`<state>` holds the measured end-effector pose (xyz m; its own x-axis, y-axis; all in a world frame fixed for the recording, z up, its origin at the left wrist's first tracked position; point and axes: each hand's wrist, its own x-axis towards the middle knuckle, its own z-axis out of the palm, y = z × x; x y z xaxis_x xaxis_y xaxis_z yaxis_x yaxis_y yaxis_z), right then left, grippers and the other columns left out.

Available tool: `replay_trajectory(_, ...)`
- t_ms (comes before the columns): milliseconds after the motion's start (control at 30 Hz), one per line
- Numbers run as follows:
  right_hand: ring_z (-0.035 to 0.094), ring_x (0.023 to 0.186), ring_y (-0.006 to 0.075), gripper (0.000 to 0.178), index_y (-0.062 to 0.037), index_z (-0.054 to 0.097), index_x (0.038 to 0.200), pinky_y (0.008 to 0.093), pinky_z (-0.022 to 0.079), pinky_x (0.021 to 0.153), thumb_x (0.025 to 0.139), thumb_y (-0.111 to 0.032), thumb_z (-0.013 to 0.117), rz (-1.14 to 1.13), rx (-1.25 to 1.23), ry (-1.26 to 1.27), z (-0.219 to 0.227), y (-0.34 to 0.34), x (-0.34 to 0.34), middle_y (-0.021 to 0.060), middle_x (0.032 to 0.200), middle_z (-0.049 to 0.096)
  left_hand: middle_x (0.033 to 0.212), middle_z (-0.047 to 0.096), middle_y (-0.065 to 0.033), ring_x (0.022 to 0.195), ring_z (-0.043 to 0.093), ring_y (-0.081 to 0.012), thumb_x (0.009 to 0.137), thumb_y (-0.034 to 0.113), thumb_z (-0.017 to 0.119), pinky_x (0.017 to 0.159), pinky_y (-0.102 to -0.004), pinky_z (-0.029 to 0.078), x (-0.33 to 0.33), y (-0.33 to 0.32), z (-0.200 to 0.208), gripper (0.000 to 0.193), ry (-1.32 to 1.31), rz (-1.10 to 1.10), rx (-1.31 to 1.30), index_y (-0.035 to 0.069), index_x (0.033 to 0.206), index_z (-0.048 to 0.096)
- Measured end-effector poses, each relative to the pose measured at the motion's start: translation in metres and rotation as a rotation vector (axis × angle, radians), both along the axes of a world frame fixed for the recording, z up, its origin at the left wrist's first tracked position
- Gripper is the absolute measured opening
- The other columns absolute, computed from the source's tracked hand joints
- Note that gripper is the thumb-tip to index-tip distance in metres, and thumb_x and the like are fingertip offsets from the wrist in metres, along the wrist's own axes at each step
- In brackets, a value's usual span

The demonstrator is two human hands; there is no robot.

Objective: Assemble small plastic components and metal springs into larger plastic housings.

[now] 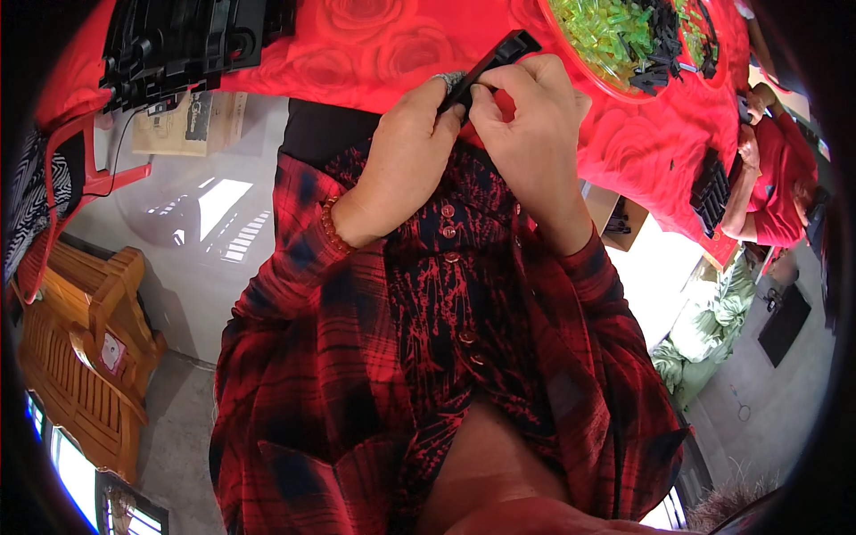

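Over the near edge of a red rose-patterned cloth, a long, narrow black plastic part (496,59) slants up and away to the right. My left hand (403,152), with a red bead bracelet at the wrist, is closed around its lower end. Something grey and shiny sits at the left index finger; its kind is unclear. My right hand (533,129) has thumb and index finger pinched against the part's side, near its middle. Whether a small piece lies in that pinch is hidden by the fingers.
Several similar black plastic parts (183,45) lie piled at the far left. At the far right, a red tray (584,78) holds small green and black pieces. A person in red (776,178) works farther right beside more black parts (711,189). A cardboard box (185,125) stands at left.
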<state>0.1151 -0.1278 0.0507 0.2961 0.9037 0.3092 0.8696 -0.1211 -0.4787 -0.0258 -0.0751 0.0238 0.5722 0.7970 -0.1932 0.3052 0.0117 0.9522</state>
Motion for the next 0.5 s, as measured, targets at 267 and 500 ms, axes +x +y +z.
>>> replay_trajectory(267, 0.057, 0.089, 0.0237, 0.009, -0.0114, 0.07, 0.081, 0.0414, 0.03, 0.078, 0.075, -0.015, 0.074, -0.048, -0.061, 0.068, 0.0, -0.01, -0.008, 0.0039, 0.084, 0.059, 0.09, 0.063, -0.0249, 0.083, 0.065, -0.0337, 0.094, 0.008, 0.054, 0.077, -0.0396, 0.05, -0.007, -0.007, -0.001, 0.025, -0.159, -0.045, -0.176, -0.002, 0.116, 0.059)
replay_trajectory(500, 0.057, 0.085, 0.0246, 0.004, -0.0115, 0.068, 0.076, 0.0419, 0.03, 0.076, 0.075, -0.014, 0.072, -0.138, -0.082, 0.022, -0.004, -0.015, -0.011, 0.0049, 0.08, 0.059, 0.116, 0.062, -0.0056, 0.111, 0.051, -0.011, 0.084, 0.004, 0.048, 0.099, -0.0247, 0.038, -0.021, 0.005, -0.013, 0.045, -0.245, -0.248, -0.56, -0.007, 0.127, 0.058)
